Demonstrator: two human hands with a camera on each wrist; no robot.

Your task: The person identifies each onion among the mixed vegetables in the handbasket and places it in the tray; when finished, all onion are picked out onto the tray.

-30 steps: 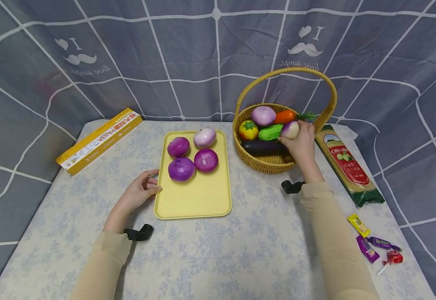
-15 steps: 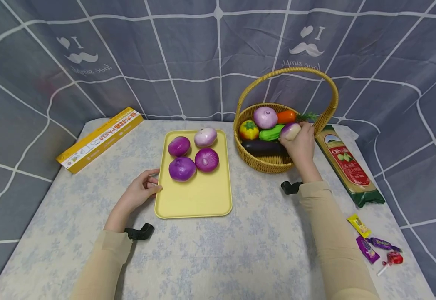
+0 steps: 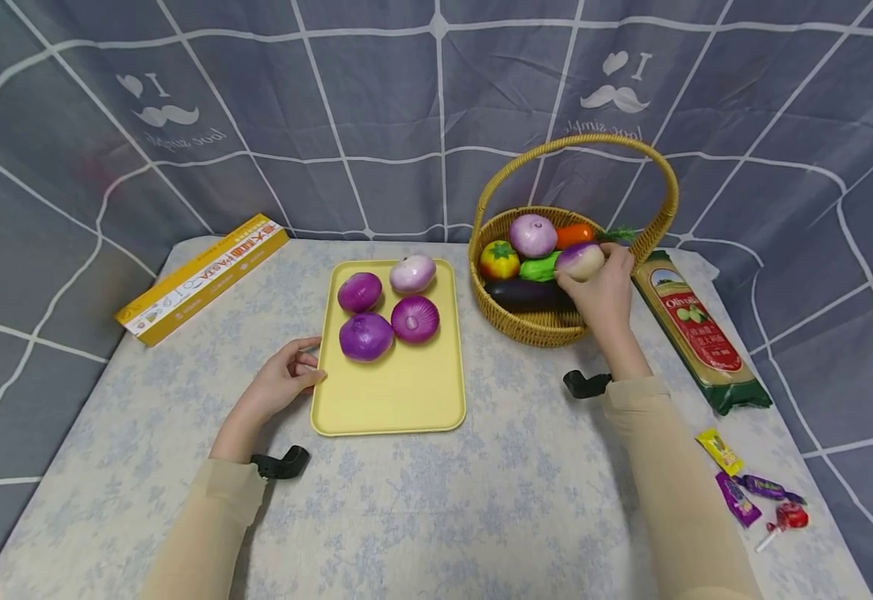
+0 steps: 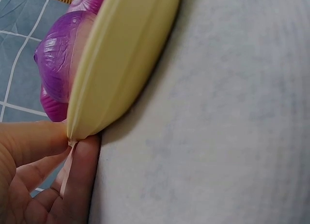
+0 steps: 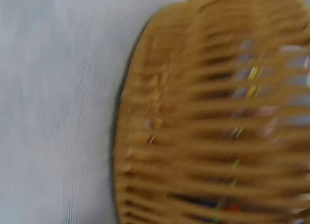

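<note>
My right hand (image 3: 605, 283) grips a purple-and-white onion (image 3: 580, 262) over the right side of the wicker basket (image 3: 530, 330). Inside the basket lie a pale purple onion (image 3: 533, 236), an orange carrot (image 3: 575, 234), a yellow-red tomato-like vegetable (image 3: 500, 260), a green vegetable (image 3: 539, 267) and a dark eggplant (image 3: 522, 294). With thumb and finger, my left hand (image 3: 285, 379) pinches the left rim of the yellow tray (image 3: 387, 400). Several onions sit on the tray's far half, among them a dark purple one (image 3: 366, 337). The right wrist view is blurred and shows the basket's side (image 5: 193, 117).
A pasta box (image 3: 202, 279) lies at the back left. Right of the basket is a pasta bag (image 3: 695, 329). Wrapped candies (image 3: 736, 498) and a red lollipop (image 3: 791, 515) lie near the right edge. A tall basket handle (image 3: 575, 140) arches beside my right hand.
The onion in my right hand has risen slightly and shows more of itself above the other vegetables. My left hand and the tray stay in place.
</note>
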